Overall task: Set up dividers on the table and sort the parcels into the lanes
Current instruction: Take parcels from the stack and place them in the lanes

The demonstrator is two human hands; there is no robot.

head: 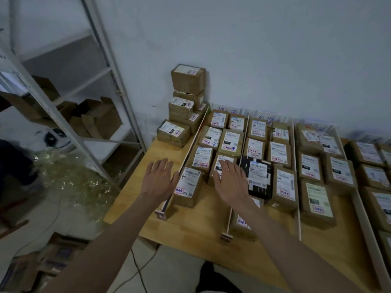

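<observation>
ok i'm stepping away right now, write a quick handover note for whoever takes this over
Left hand: open, holding nothing, over the table left of the first divider.
Right hand: open, fingers spread over a parcel in the first lane.
Done: dividers are up, lanes mostly filled with labelled parcels.
Left: the stack of unsorted parcels at the far left corner, outside the lanes.
</observation>
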